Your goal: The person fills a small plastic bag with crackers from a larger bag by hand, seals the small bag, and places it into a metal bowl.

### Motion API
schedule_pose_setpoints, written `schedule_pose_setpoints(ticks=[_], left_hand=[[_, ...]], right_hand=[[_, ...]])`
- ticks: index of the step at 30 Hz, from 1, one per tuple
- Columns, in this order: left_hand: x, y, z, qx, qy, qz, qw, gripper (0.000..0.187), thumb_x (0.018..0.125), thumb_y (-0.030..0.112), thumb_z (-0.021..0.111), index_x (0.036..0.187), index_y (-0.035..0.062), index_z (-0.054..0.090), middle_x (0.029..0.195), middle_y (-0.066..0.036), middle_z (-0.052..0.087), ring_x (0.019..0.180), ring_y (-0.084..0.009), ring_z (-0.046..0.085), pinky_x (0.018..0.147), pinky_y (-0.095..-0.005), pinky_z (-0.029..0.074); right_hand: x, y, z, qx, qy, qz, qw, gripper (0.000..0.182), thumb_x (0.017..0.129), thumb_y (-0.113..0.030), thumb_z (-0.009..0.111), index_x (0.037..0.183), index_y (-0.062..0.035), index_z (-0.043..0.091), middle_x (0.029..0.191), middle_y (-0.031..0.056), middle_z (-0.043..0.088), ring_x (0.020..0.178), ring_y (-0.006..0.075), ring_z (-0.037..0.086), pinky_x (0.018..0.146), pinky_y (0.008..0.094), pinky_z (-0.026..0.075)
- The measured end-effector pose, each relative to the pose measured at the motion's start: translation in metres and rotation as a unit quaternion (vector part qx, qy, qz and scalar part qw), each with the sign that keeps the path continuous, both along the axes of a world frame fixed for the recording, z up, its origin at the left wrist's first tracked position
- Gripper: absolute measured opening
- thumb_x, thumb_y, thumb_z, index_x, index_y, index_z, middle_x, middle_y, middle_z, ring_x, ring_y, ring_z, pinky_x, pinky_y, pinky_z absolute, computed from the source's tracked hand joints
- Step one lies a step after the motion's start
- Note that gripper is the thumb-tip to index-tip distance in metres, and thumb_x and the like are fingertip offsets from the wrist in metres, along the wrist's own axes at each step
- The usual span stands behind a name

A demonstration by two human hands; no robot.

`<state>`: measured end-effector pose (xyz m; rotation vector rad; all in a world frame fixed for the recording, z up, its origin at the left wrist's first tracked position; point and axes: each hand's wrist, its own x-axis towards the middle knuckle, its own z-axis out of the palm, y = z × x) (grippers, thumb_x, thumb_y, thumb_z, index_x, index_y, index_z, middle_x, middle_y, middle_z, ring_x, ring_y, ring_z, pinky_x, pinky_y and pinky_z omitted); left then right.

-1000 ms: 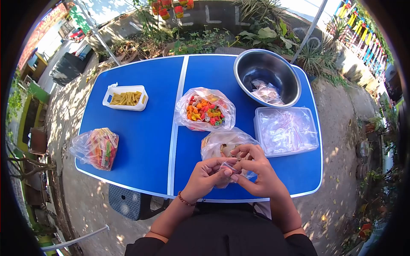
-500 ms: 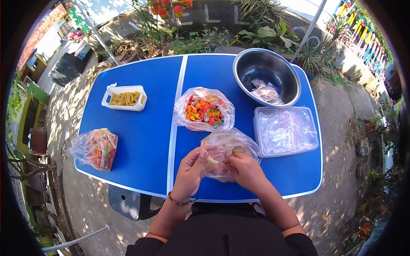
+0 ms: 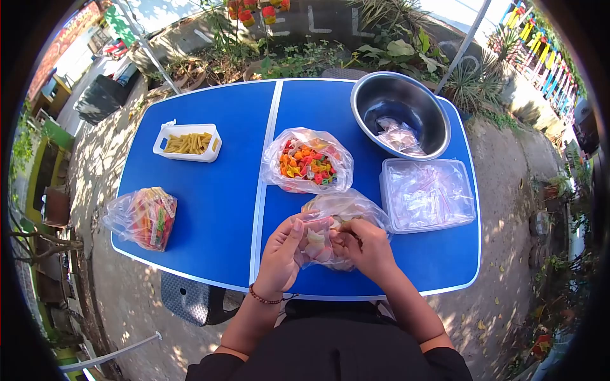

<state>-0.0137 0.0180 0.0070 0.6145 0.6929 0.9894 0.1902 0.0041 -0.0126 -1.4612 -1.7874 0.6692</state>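
My left hand [image 3: 283, 254] grips a small clear zip bag [image 3: 316, 238], with pale, curved pieces visible inside it. Close against the bag's right side is my right hand [image 3: 365, 247], its thumb and fingers pinched together; what they hold is hidden. Beneath and behind both hands lies a larger clear plastic bag [image 3: 352, 206] with pale pieces in it, partly covered by the hands. Just beyond it, an open plastic bag [image 3: 273, 166] is full of small orange, yellow, red and green pieces [image 3: 308, 166].
A steel basin [image 3: 365, 130] holding filled packets stands at the back right. Nearer sits a clear tub [image 3: 387, 219] of empty zip bags. On the left are a white basket [image 3: 213, 152] of yellowish sticks and a bag of colourful wrapped sticks [image 3: 152, 219]. All rest on a blue table [image 3: 210, 209].
The small bag now faces me more fully, showing the pale pieces inside. My right hand has shifted slightly, fingers still pinched. The view has moved a little.
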Motion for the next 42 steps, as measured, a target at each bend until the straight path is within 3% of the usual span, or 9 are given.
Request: schedule_pose_setpoints(ticks=[2,5,9,17,22,31,35,38,42], left_hand=[[0.004,-0.001,-0.001,-0.005,-0.03,-0.012,0.999,0.042,0.11,0.027,0.04,0.141,-0.001,0.042,0.133,-0.024,0.061,0.117,-0.0331,0.066,0.09,-0.0462,0.061],[0.012,-0.002,0.009,0.011,0.011,-0.035,0.999,0.037,0.107,0.028,0.052,0.132,0.0008,0.056,0.122,-0.014,0.069,0.105,-0.0196,0.07,0.083,-0.0343,0.061],[0.017,-0.008,0.009,0.095,0.137,-0.051,0.985,0.033,0.1,0.018,0.066,0.124,-0.0033,0.063,0.112,-0.012,0.073,0.098,-0.0164,0.072,0.082,-0.029,0.06],[0.026,-0.016,0.015,0.204,0.201,-0.02,0.958,0.03,0.092,0.006,0.074,0.119,-0.0043,0.068,0.107,-0.015,0.074,0.098,-0.0158,0.072,0.085,-0.0259,0.059],[0.022,-0.014,0.012,0.118,0.155,-0.082,0.977,0.028,0.095,0.014,0.072,0.117,-0.0032,0.069,0.101,-0.01,0.074,0.09,-0.0133,0.071,0.079,-0.0246,0.058],[0.025,-0.012,-0.003,0.051,0.021,-0.118,0.991,0.037,0.102,0.028,0.063,0.123,-0.0031,0.065,0.104,-0.008,0.072,0.09,-0.0123,0.069,0.081,-0.0265,0.056],[0.024,-0.013,-0.002,0.036,-0.014,-0.129,0.991,0.037,0.103,0.026,0.062,0.126,-0.003,0.063,0.111,-0.01,0.071,0.098,-0.0148,0.069,0.087,-0.0292,0.057],[0.015,-0.01,0.009,0.07,0.075,-0.183,0.978,0.036,0.103,0.023,0.061,0.129,-0.0025,0.061,0.119,-0.014,0.069,0.109,-0.0193,0.068,0.094,-0.0336,0.057],[0.013,-0.006,0.003,0.027,-0.002,-0.093,0.995,0.036,0.101,0.014,0.062,0.133,-0.0028,0.056,0.127,-0.019,0.065,0.116,-0.0255,0.066,0.1,-0.0383,0.055]], right_hand=[[0.008,-0.001,0.011,-0.054,0.115,-0.011,0.992,0.009,0.09,-0.001,0.068,0.098,-0.0001,0.069,0.089,0.008,0.07,0.072,0.0174,0.067,0.066,0.0291,0.054],[0.022,-0.004,0.021,-0.12,0.23,-0.031,0.965,0.011,0.094,0.001,0.066,0.104,0.0009,0.07,0.097,0.009,0.072,0.081,0.0106,0.068,0.07,0.0278,0.056],[0.019,-0.01,0.046,-0.044,0.405,-0.062,0.911,0.008,0.095,0.002,0.067,0.102,0.0058,0.066,0.096,0.0076,0.07,0.083,0.0101,0.066,0.072,0.0237,0.055],[0.014,-0.018,0.06,-0.028,0.256,-0.004,0.966,0.011,0.087,0.0,0.074,0.097,0.0004,0.072,0.087,0.0064,0.071,0.075,0.0098,0.064,0.067,0.0247,0.051],[0.018,-0.015,0.071,-0.012,0.119,0.055,0.991,0.013,0.083,-0.01,0.077,0.094,-0.0044,0.076,0.08,0.0073,0.069,0.073,0.018,0.058,0.067,0.0311,0.047],[0.023,-0.014,0.071,-0.065,-0.012,0.139,0.988,0.014,0.086,-0.022,0.075,0.093,-0.0098,0.077,0.121,0.014,0.056,0.105,0.0298,0.044,0.097,0.0414,0.037],[0.026,-0.01,0.065,-0.058,0.043,0.146,0.987,0.014,0.086,-0.02,0.075,0.094,-0.008,0.077,0.119,0.0139,0.057,0.106,0.0275,0.046,0.097,0.04,0.038],[0.026,-0.008,0.062,-0.046,0.155,0.097,0.982,0.017,0.087,-0.016,0.073,0.099,-0.0043,0.075,0.117,0.0132,0.059,0.1,0.0255,0.052,0.09,0.0362,0.043],[0.028,-0.004,0.049,-0.076,0.24,0.022,0.968,0.02,0.089,-0.009,0.069,0.106,0.0008,0.07,0.102,0.0104,0.064,0.092,0.0209,0.062,0.082,0.0336,0.05]])
